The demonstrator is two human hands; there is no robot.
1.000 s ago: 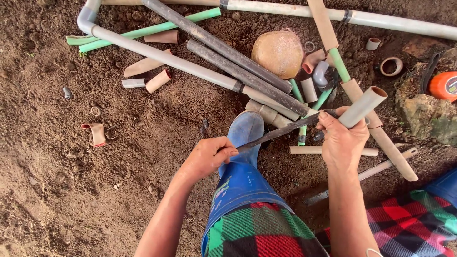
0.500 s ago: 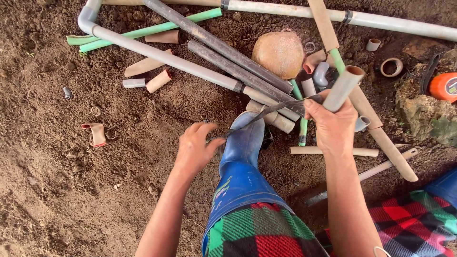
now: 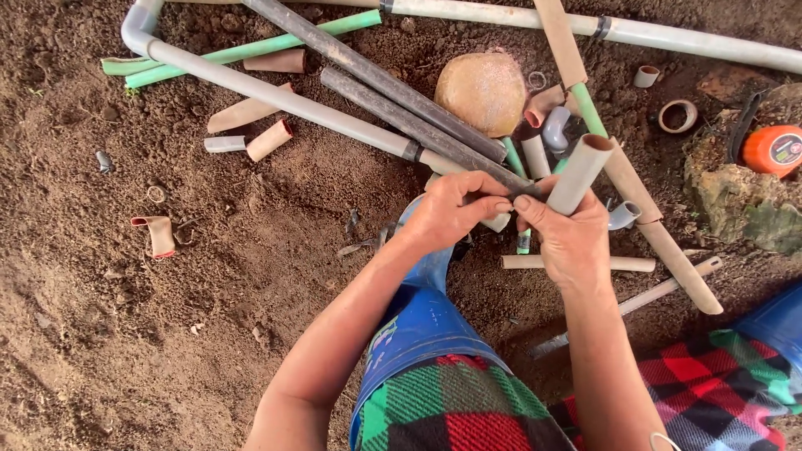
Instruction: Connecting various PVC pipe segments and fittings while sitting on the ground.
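Note:
My right hand point(image 3: 566, 242) grips a short beige pipe piece point(image 3: 582, 167) and holds it tilted, with its open end up and to the right. My left hand point(image 3: 451, 210) has come in beside it, fingers curled, fingertips meeting my right thumb just left of the pipe's lower end. Whether the left fingers pinch anything is hidden. Both hands hover over my blue rubber boot point(image 3: 418, 321) and a heap of pipes on bare soil.
Long grey pipes point(image 3: 276, 96), dark pipes point(image 3: 401, 121) and green pipes point(image 3: 242, 50) lie crossed at the top. A round tan stone point(image 3: 480, 88), short pipe offcuts point(image 3: 267, 139), an orange tape measure point(image 3: 773, 149) and a rock point(image 3: 739, 200) are nearby.
My left hand let go of a thin dark blade it held a second ago, then rose to meet my right hand. My right hand lifted the pipe piece slightly up and left.

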